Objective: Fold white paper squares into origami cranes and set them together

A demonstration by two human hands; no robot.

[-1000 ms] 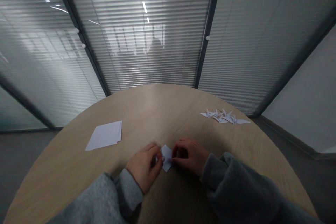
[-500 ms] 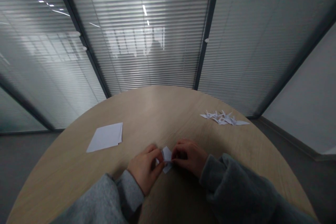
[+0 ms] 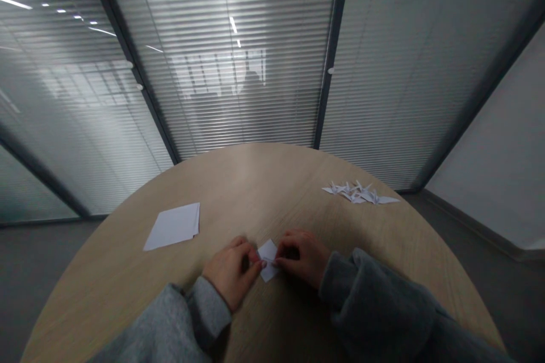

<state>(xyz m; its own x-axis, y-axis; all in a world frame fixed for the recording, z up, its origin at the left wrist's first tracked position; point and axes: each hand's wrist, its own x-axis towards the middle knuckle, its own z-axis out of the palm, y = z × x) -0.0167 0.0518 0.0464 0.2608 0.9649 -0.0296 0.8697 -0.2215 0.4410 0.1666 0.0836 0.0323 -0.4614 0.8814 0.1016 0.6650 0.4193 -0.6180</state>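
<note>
A small piece of folded white paper (image 3: 268, 250) is between my two hands, just above or on the table near its front. My left hand (image 3: 232, 271) pinches its left side between thumb and fingertips. On the opposite side, my right hand (image 3: 303, 257) grips the right edge in the same way. The fingertips cover parts of both edges, and the finer creases are too small to make out.
On the round wooden table (image 3: 255, 181), a stack of white paper sheets (image 3: 174, 227) lies to the left. Several folded paper cranes (image 3: 360, 193) are heaped at the far right. Glass panels with blinds (image 3: 238, 102) stand behind the table's far edge.
The folded paper looks wider and flatter between my fingers than before, with more of its face showing. Both hands stay pinched on it, and the view has shifted slightly.
</note>
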